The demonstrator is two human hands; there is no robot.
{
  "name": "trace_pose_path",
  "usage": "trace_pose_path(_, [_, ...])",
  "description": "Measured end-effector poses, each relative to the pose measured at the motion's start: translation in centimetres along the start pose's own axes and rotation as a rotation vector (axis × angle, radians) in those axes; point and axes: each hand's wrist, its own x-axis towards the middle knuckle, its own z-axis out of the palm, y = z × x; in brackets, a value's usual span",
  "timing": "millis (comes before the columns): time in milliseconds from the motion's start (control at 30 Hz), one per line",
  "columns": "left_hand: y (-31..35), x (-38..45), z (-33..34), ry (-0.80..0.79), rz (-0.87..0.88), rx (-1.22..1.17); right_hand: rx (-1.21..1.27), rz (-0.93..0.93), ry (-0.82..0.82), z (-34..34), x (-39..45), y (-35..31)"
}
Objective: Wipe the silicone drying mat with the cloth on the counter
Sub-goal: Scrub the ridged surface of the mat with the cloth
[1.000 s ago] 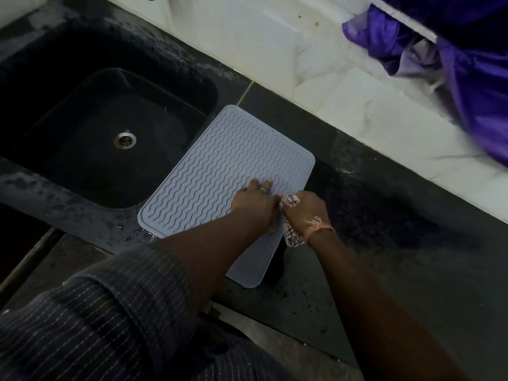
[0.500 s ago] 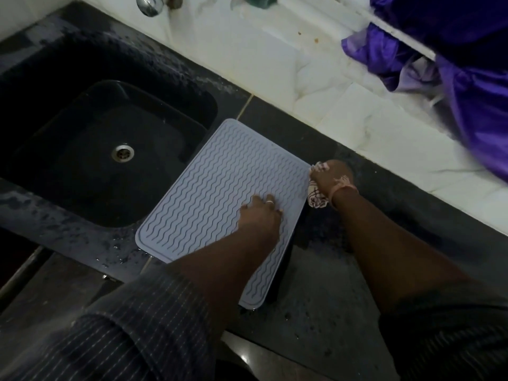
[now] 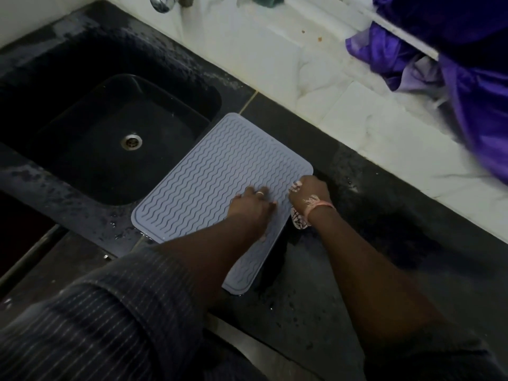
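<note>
Wiping the mat beside the sink

My left hand (image 3: 254, 206) presses flat on the grey mat (image 3: 220, 177) lying on the counter (image 3: 384, 243); my right hand (image 3: 309, 195) grips the bunched cloth (image 3: 298, 221) at the mat's right edge.

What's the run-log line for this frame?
left hand: pressing mat flat | right hand: gripping cloth at mat's right edge | wipe: underway

Home kitchen: black sink (image 3: 82, 86) with drain (image 3: 131, 141) set in dark stone counter (image 3: 343, 284), tap (image 3: 162, 2), white marble backsplash (image 3: 275, 59).
</note>
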Motion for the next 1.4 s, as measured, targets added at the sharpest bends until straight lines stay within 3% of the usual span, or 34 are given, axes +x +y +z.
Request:
trace_pose_path(267, [-0.1, -0.6, 0.3, -0.042, -0.030, -0.062, 0.044, -0.042, -0.049, 3.1, -6.8, -0.5])
trace_pose_path(467, [-0.8, -3.4, 1.2, 0.115, 0.024, -0.076, 0.156, -0.011, -0.050, 1.7, -6.9, -0.4])
trace_pose_path(700, [-0.3, -5.1, 2.6, -0.058, -0.009, 0.044, 0.155, -0.041, 0.006, 3.3, -8.8, -0.4])
trace_pose_path(1000, [-0.2, -5.0, 2.5, -0.057, -0.008, 0.032, 0.195, 0.011, -0.004, 4.1, -10.1, -1.1])
trace_pose_path(1200, [-0.1, -5.9, 3.8, 0.030, 0.008, -0.002, 0.157, -0.020, 0.022, 4.0, -10.1, -1.8])
trace_pose_path(1400, [0.9, -6.0, 2.6, -0.014, -0.049, -0.057, 0.144, -0.030, 0.030, 4.7, -11.6, -2.0])
